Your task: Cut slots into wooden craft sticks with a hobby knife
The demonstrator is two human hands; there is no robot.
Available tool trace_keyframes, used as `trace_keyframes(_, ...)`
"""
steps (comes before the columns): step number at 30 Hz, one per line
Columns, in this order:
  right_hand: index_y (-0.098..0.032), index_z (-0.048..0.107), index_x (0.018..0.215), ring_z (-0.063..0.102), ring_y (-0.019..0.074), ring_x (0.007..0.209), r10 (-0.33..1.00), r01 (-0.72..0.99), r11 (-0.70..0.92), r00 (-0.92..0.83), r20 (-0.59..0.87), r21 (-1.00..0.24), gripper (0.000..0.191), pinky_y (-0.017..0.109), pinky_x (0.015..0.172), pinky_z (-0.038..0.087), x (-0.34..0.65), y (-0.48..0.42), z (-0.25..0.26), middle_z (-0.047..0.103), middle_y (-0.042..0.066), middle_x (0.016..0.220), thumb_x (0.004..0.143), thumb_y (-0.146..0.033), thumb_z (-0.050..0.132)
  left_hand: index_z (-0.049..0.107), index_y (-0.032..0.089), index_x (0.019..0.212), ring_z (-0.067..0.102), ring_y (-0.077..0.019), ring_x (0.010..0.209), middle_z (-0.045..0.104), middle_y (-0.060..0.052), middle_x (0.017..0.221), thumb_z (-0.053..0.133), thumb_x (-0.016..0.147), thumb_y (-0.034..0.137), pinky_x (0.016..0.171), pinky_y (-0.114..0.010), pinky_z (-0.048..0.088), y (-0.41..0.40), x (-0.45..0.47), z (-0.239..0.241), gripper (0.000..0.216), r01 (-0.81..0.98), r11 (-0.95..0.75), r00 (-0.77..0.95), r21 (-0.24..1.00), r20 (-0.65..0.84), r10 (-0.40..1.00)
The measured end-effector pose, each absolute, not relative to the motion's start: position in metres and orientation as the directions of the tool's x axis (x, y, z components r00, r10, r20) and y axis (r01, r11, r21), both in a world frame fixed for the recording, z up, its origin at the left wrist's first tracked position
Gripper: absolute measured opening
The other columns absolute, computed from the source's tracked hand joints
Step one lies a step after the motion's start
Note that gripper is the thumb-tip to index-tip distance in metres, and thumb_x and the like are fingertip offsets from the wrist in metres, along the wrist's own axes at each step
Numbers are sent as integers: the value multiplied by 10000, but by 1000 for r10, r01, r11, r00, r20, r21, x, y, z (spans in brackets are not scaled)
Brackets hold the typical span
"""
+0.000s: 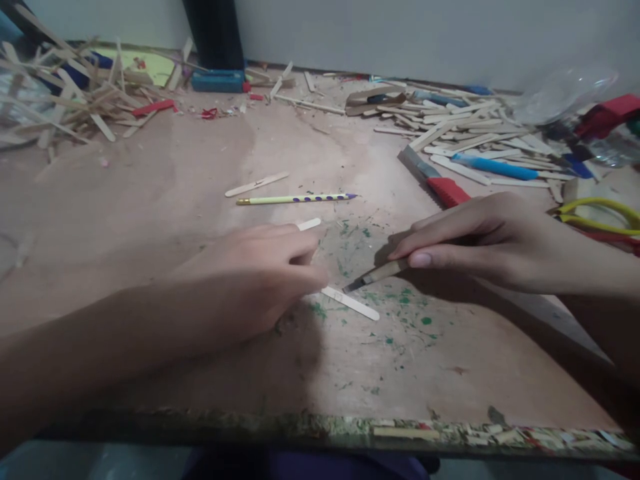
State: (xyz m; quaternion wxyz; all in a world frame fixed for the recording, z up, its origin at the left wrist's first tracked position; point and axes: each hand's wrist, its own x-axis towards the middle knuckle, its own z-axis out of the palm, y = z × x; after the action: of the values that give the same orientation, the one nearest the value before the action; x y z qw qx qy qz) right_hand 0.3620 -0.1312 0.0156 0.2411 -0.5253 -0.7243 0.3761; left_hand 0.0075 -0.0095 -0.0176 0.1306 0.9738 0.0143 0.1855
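Note:
My left hand [270, 270] is closed, its fingertips pinning a pale craft stick [357, 305] flat on the table. Only the stick's right part shows; the rest is under my fingers. In my right hand [465, 247] is a small carving blade [385, 272] with a wooden handle, pinched between thumb and fingers. Its flat metal tip points left and down, at or just above the stick's upper edge; I cannot tell if they touch. The rounded end of another craft stick [310, 224] shows behind my left hand. Beyond lie a yellow pencil with purple spots [295, 199] and a marked stick [257, 185].
A red-handled cutter [445, 190] lies past my right hand, near yellow-handled scissors [600, 213]. Heaps of craft sticks lie at the back right [475, 130] and back left [65, 93]. A blue pen-like tool [495, 167] rests on the right heap. Green specks mark the tabletop [425, 373].

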Motion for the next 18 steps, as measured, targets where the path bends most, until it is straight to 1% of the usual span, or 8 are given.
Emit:
trace_keyframes(3, -360, 1077, 1242, 1004, 318, 1077, 950, 583, 131, -305, -66, -802, 346, 369, 919, 805, 364, -133, 15, 1031, 59, 1241, 1177, -667, 932, 784, 225, 928, 461, -197, 729, 588, 1, 867, 605, 1123, -13, 678, -392, 319, -10, 9, -15, 356, -15, -975, 930, 224, 361, 68)
trace_keyframes(6, -339, 1075, 1247, 1003, 319, 1081, 944, 585, 107, -313, -103, -804, 369, 370, 918, 793, 366, -134, 16, 1030, 72, 1250, 1194, -666, 913, 829, 222, 1031, 623, -213, 807, 745, -22, 930, 619, 1176, 27, 733, -377, 436, -16, 10, -9, 321, 35, -963, 942, 265, 314, 121)
trace_keyframes(10, -312, 1072, 1233, 1002, 318, 1075, 947, 602, 104, -304, -106, -792, 431, 377, 921, 796, 366, -134, 17, 1029, 86, 1251, 1183, -707, 908, 858, 268, 1153, 795, -171, 866, 889, 20, 1014, 707, 1260, 133, 816, -308, 572, -23, 7, -1, 228, -13, -824, 954, 566, 253, 159)
trace_keyframes(12, -311, 1072, 1214, 1001, 317, 1062, 952, 608, 102, -289, -100, -787, 452, 385, 915, 803, 365, -134, 16, 1029, 89, 1248, 1178, -728, 900, 872, 298, 1234, 823, -132, 862, 928, 47, 1075, 717, 1292, 151, 832, -260, 600, -19, 4, -1, 221, -86, -760, 949, 644, 285, 134)
trace_keyframes(13, -316, 1073, 1205, 1000, 314, 1044, 955, 610, 103, -281, -93, -785, 451, 385, 899, 804, 364, -134, 15, 1029, 86, 1241, 1175, -731, 899, 876, 304, 1274, 848, -128, 905, 948, 45, 1134, 709, 1299, 142, 876, -251, 621, -15, 3, -3, 235, -101, -776, 941, 622, 312, 127)
trace_keyframes(15, -329, 1074, 1194, 998, 310, 1021, 959, 618, 108, -272, -83, -779, 436, 383, 869, 801, 363, -134, 14, 1030, 78, 1229, 1172, -726, 896, 886, 290, 1320, 911, -171, 1086, 967, 10, 1205, 659, 1283, 84, 1025, -284, 662, -1, 1, -8, 309, -78, -893, 912, 443, 394, 116)
trace_keyframes(17, -336, 1074, 1202, 1001, 311, 1030, 960, 625, 113, -269, -77, -773, 414, 378, 867, 800, 362, -135, 13, 1030, 72, 1234, 1174, -708, 896, 879, 264, 1405, 928, -250, 1345, 978, -52, 1436, 646, 1200, 17, 1192, -379, 688, 15, 0, -16, 396, -42, -974, 917, 222, 395, 51)
trace_keyframes(18, -336, 1074, 1205, 1004, 312, 1041, 961, 627, 114, -266, -74, -771, 409, 374, 874, 801, 362, -135, 13, 1030, 71, 1236, 1174, -702, 896, 850, 253, 1522, 895, -285, 1497, 946, -84, 1589, 617, 1176, 13, 1279, -434, 678, 22, 0, -19, 481, -50, -988, 928, 146, 372, 8)
